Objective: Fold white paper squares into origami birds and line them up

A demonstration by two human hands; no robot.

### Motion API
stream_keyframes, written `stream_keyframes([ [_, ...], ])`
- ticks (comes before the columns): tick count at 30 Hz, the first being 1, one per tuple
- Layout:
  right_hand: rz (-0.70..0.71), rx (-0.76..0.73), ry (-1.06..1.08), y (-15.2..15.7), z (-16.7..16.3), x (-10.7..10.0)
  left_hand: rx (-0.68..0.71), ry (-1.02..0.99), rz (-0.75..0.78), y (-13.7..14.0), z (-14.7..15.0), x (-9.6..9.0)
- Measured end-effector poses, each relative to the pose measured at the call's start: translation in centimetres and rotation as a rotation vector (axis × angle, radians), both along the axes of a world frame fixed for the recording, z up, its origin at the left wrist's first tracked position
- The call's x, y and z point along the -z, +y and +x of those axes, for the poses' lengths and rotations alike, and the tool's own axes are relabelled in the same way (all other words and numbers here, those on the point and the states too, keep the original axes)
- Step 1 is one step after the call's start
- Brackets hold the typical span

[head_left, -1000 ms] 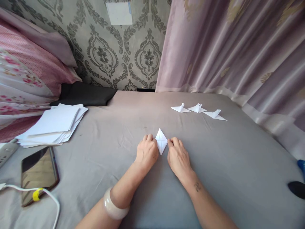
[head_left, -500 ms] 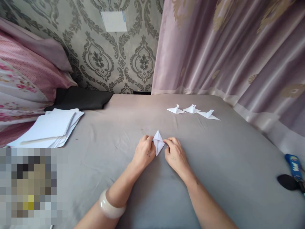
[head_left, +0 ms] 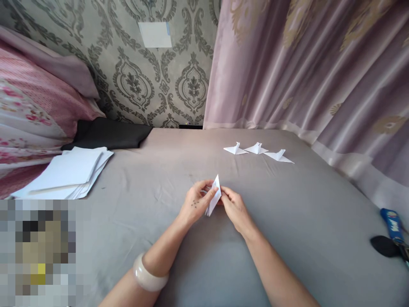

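Observation:
A folded white paper (head_left: pixel 216 197), narrow and pointed at the top, is held tilted between my hands over the grey cloth. My left hand (head_left: pixel 197 200) grips it with the thumb across the near face and the fingers behind. At its right edge, my right hand (head_left: pixel 234 205) has its fingers pinched on the paper; those fingertips are partly hidden. Farther back on the right, three folded paper birds (head_left: pixel 257 148) stand in a row with wings spread.
A stack of white paper sheets (head_left: pixel 72 170) lies at the left, beside a black folded item (head_left: pixel 111 133). Grey cloth (head_left: pixel 153 170) covers the surface. Near the right edge are a blue packet (head_left: pixel 392 224) and a black rounded object (head_left: pixel 383 246). Curtains (head_left: pixel 271 64) hang behind.
The folded paper has turned from facing me as a flat diamond to a narrower, tilted shape. My left thumb now lies across it. The view has shifted slightly.

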State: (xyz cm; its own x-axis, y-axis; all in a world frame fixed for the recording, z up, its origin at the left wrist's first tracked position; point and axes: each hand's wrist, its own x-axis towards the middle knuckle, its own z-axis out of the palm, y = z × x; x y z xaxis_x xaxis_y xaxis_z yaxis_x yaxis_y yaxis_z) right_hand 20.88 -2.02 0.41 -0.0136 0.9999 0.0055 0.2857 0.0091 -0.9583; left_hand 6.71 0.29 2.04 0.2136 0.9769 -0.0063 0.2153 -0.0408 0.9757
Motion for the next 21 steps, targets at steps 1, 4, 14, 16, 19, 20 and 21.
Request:
stream_keyframes([
  [1,-0.053,-0.021,0.126,0.0,-0.2,-0.3,-0.015,0.016,0.003,-0.1,0.0,-0.3],
  [4,-0.226,-0.061,0.550,-0.2,-0.4,-1.1,-0.027,0.068,0.021,-0.3,-0.2,-0.9],
  [14,-0.228,-0.003,0.465,0.2,0.0,0.0,0.083,0.069,-0.089,0.6,-1.0,-0.2],
  [16,-0.204,0.013,0.395,0.3,0.1,0.3,0.152,-0.028,-0.148,0.7,-1.1,0.0],
  [19,-0.140,0.087,0.252,0.6,0.6,0.7,0.053,-0.061,-0.168,1.0,-1.2,0.6],
  [20,-0.103,0.122,0.195,0.6,0.8,0.8,-0.003,-0.055,-0.173,1.0,-1.3,0.9],
  [21,-0.060,0.155,0.137,0.6,1.0,0.7,-0.051,-0.050,-0.176,1.1,-1.3,1.1],
])
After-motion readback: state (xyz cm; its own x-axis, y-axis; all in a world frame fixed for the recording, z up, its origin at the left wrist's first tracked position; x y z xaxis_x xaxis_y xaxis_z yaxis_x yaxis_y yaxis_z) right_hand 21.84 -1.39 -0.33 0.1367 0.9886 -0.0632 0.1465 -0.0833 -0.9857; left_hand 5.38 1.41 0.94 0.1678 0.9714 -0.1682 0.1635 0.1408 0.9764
